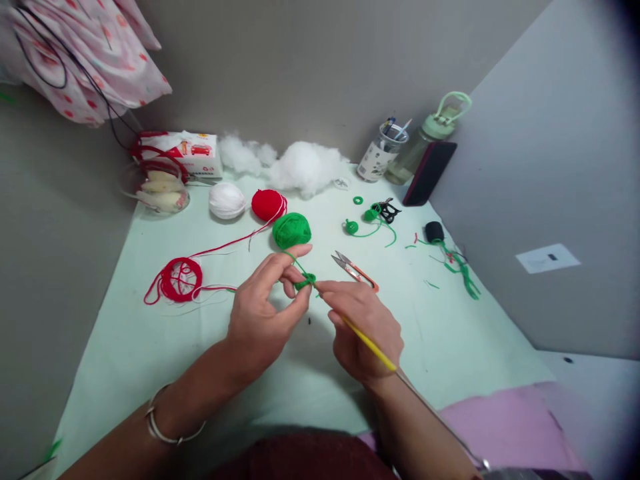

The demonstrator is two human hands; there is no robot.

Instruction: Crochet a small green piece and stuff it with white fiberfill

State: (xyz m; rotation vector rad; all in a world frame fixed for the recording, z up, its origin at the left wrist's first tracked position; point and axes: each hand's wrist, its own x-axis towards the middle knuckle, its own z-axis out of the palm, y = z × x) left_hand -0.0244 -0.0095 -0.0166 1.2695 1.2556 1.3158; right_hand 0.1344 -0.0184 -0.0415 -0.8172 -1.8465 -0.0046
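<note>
Green yarn piece [305, 281] pinched in left hand [261, 310]; right hand [369, 328] grips yellow-handled hook [371, 345], tip at piece.

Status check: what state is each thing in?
Left hand: pinching green yarn piece
Right hand: gripping yellow-handled tool
Orange snips: lying flat, blades apart
Green yarn ball: wound
White yarn ball: wound
Red yarn ball: wound
Loose red yarn: coiled
Pen holder: upright
Bottle: upright, lidded
Phone: tilted, screen dark

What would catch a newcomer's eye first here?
Probably the green yarn piece pinched in the left grip, near the centre, with the yellow-handled tool in the right grip beside it. Beyond sit a green ball, a red ball and a white ball, with white fluff behind.
</note>
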